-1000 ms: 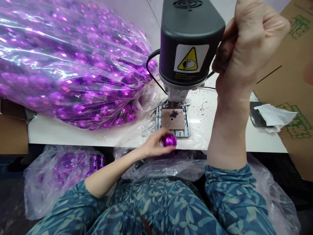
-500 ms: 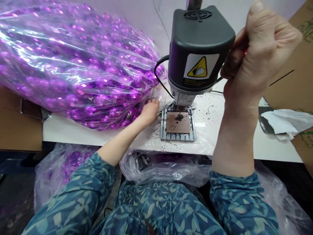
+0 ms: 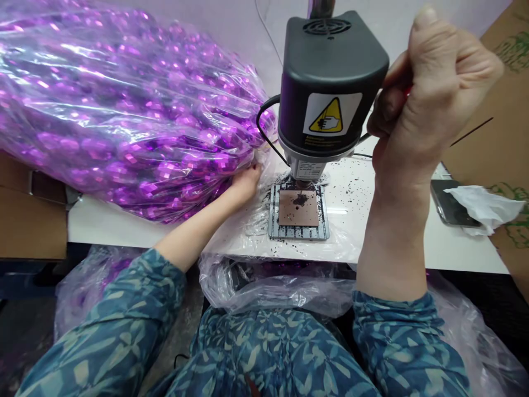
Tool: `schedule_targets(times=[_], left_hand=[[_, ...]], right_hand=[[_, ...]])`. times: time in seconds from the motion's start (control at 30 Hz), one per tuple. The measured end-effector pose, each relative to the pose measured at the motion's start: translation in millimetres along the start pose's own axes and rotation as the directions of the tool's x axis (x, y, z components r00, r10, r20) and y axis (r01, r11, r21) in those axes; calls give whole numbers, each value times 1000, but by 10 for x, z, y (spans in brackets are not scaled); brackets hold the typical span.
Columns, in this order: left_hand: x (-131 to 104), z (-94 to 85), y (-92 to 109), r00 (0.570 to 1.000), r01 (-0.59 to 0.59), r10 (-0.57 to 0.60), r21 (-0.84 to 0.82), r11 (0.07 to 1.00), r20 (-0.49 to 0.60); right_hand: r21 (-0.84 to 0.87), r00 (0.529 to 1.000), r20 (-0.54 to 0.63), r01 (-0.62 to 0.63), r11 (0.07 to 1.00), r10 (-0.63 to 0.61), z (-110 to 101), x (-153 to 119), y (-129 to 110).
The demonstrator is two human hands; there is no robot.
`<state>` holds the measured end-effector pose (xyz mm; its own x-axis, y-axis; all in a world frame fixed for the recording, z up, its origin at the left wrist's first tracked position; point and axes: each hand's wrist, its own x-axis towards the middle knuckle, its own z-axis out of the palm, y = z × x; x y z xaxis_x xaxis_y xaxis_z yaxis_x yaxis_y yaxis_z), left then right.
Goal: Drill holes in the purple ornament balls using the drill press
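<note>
My right hand (image 3: pixel 438 82) is closed around a lever at the right side of a small drill press (image 3: pixel 330 66); only a speck of red shows between the fingers. The drill bit points down at a brown square board (image 3: pixel 289 212) with a small hole and dark shavings on it, lying on the slotted metal base (image 3: pixel 326 229). My left hand (image 3: pixel 247 182) is at the mouth of a clear plastic bag (image 3: pixel 165 127) full of shiny purple faceted beads. Its visible fingers are curled, and the bag partly hides them and whatever they hold.
Dark shavings are scattered over the white table (image 3: pixel 347 204). A phone (image 3: pixel 452 201) lies at the right, partly under a white tissue (image 3: pixel 487 207). Cardboard boxes (image 3: pixel 33 226) stand on both sides. Clear plastic (image 3: pixel 281 292) hangs below the table's front edge.
My left hand has moved slightly left, closer against the bead bag. My right hand stays on the lever, and the view has shifted a little.
</note>
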<state>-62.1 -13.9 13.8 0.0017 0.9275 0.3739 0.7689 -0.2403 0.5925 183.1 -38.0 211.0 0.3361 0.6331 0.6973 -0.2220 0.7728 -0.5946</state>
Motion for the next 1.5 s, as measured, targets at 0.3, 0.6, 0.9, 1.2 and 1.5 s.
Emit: schedule_targets(times=[0.3,0.6,0.9,1.2,1.5], left_hand=[[-827,40,555,992,112,-43,-665,738,118],[-882,387,611,976,199,-73,-717,668,204],[-833,556,502,977,209,-105,-712,670,188],[-799,646,618,985,162,-83,-675,720,148],[-873,678,615,994,93,-57,-427,900,97]], right_hand=[[-106,1000,-10,5,994,-6,1,-2,5],[-120,1000,-18,-7,993,5,13,17,26],[-47,999,-30,-39,998,38,1,-19,-4],[-97,994,4,-113,989,114,-43,8,-53],[-98,996,2,-84,992,85,-47,3,-35]])
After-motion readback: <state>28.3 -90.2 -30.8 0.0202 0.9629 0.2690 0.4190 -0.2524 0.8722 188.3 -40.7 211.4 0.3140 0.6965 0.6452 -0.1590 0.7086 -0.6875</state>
